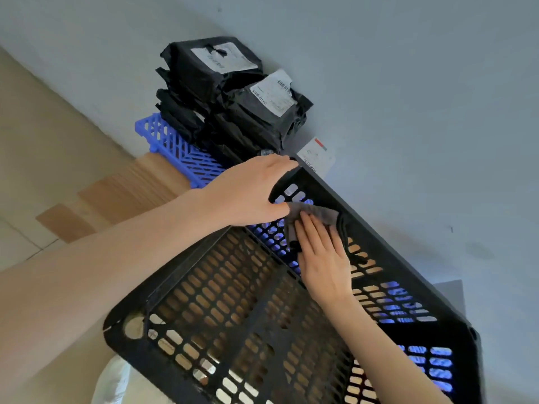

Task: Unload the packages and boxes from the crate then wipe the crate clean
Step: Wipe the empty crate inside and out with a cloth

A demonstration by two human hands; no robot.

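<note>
A black slotted plastic crate [221, 322] fills the lower middle of the view, with nothing inside it. My left hand [248, 193] grips the crate's far corner rim, fingers curled over the edge. My right hand [320, 258] lies flat inside the crate with straight fingers, pressing a grey cloth [318, 212] against the far inner wall. Black plastic packages [230, 97] with white shipping labels stand stacked beyond the crate, against the wall.
The packages rest on a blue plastic pallet [178, 150] that also shows through the crate's slots. A white label [316, 154] sits by the wall behind the crate. The floor to the left has beige tiles and wood-look panels [128, 188]. A pale wall lies behind.
</note>
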